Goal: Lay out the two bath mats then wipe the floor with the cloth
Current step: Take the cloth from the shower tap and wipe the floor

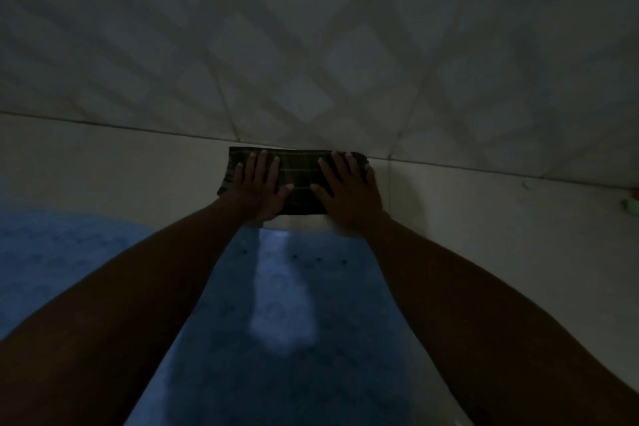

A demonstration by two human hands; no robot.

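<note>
A dark striped cloth [300, 180], folded into a flat rectangle, lies on the pale tiled floor [103, 162] right against the base of the wall. My left hand [259, 188] presses flat on its left half, fingers spread. My right hand [349, 192] presses flat on its right half, fingers spread too. A blue bath mat [304, 304] lies spread out between my forearms, its far edge just short of the cloth. A second blue bath mat [58, 252] lies flat to the left of it, partly hidden under my left arm.
The tiled wall [311, 45] rises directly behind the cloth, with faint diamond-shaped shadows. Small light green objects [631, 206] sit on the floor at the far right edge. The room is dim.
</note>
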